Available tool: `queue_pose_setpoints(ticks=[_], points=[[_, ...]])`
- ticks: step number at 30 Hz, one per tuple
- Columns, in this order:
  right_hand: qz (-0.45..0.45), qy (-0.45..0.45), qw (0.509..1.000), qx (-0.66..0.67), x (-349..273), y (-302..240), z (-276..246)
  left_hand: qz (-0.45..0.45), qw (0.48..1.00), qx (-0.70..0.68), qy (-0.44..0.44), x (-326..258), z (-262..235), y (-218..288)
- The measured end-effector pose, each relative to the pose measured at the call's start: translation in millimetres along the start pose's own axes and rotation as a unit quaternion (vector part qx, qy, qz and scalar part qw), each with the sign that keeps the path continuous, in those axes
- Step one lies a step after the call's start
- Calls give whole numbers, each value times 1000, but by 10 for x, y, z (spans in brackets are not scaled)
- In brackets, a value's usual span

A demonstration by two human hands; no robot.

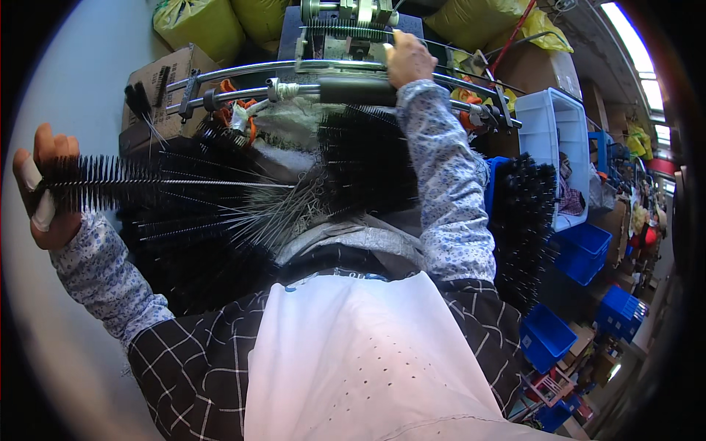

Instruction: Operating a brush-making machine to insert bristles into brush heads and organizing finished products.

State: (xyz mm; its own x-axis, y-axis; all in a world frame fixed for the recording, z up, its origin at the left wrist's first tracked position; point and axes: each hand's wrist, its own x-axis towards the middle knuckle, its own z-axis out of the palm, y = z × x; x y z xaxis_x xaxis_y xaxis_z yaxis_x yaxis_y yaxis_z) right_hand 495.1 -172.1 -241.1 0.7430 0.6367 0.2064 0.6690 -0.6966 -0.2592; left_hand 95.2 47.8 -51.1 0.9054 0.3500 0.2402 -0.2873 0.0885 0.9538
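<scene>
Far left, the left hand [45, 187], one finger taped white, has its fingers curled tight around the bristled end of a black twisted-wire brush [125, 182], its wire stem pointing right over a heap of finished brushes [220, 242]. Farther right, the right hand [408, 59] presses closed fingers on the brush-making machine [346, 33], beside blue bins [581, 253].

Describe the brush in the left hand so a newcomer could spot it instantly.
Start at the metal machine at the top centre, where the right hand rests, then look far left to the raised left hand. It grips one black bottle brush by its bristled end, the twisted wire stem pointing right. Unlike the heaped brushes below, it is held up alone.
</scene>
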Motion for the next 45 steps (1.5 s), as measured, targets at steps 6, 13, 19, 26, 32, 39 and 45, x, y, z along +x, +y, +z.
queue_pose_setpoints(ticks=[6, 13, 19, 26, 32, 39, 45], points=[[-32, 24, 999, -24, 52, 944, -146, 12, 1000, 14, 18, -148, -33, 13], [29, -31, 998, -54, 481, 1724, -256, 16, 992, -24, 123, -4, 101, -99], [-61, -201, 976, 50, 463, 1855, -733, -67, 990, 123, 0, 272, 266, -452], [-158, -360, 880, 268, -494, 917, -1579, -71, 991, 108, -44, 776, 1056, -973], [-178, -356, 750, 528, -1096, -631, -1188, -43, 988, 143, -33, 620, 1481, -1097], [-158, 64, 983, -72, -270, 576, -516, -276, 739, 587, -179, -278, 965, -473], [-104, -4, 989, -108, -52, 594, -332, -287, 705, 643, -83, -747, 915, -524]])
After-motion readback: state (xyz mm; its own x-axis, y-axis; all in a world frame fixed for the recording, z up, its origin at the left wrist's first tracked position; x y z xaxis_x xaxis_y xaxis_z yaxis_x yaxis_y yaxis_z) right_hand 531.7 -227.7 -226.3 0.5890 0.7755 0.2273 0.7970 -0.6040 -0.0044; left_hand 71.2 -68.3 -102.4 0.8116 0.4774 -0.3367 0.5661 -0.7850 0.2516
